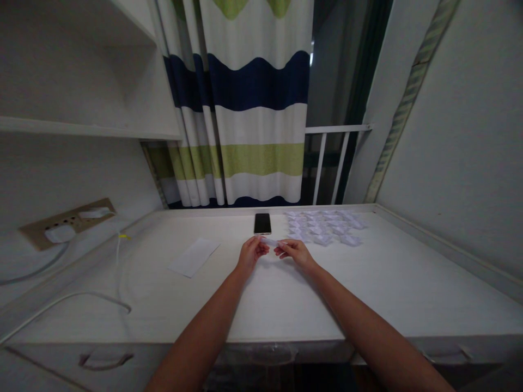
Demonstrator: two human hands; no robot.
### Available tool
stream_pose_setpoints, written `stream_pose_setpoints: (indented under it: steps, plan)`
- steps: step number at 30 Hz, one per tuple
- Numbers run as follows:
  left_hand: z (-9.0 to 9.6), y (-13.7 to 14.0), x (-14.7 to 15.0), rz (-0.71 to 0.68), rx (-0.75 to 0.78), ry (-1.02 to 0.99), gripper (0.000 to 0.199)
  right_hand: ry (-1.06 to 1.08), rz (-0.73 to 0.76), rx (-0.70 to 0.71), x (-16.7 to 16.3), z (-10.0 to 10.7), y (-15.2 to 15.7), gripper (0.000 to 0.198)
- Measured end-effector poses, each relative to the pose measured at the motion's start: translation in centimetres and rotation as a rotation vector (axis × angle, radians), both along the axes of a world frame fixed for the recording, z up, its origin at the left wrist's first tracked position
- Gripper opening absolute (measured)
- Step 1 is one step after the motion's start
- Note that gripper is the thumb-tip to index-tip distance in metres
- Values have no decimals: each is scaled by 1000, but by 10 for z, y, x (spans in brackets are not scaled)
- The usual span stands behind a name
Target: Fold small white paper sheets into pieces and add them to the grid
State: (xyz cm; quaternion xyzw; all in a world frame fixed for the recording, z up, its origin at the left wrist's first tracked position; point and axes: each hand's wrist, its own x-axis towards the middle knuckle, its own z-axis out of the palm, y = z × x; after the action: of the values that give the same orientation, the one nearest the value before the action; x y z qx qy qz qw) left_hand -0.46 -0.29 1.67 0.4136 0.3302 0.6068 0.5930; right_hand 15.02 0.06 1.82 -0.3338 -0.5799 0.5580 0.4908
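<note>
Between my two hands, just above the white desk, is a narrow folded piece of white paper [269,242]. My left hand [252,254] pinches its left end, and my right hand [297,252] pinches the right end with thumb and fingers. Behind the hands a dark phone [262,223] lies flat on the desk. To the right of it, several small folded white paper pieces [322,227] are laid out in rows. A flat sheet of white paper [194,257] rests to the left of my left hand.
The white desk [286,310] has a raised rim along the back and right. At the left are a socket panel [67,223] with plugs and a white cable [81,294] lying over the desk. A striped curtain [261,125] hangs behind; a shelf [90,129] juts out upper left.
</note>
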Motion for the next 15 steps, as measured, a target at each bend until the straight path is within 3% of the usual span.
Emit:
stream_pose_setpoints:
  steps: [9,15]
  plan:
    - [-2,-4,4,-69,135,286,30,-81,41,78,-1,1,-2,29]
    - [-1,-7,6,-85,146,320,37,-69,37,119,-1,-5,2,27]
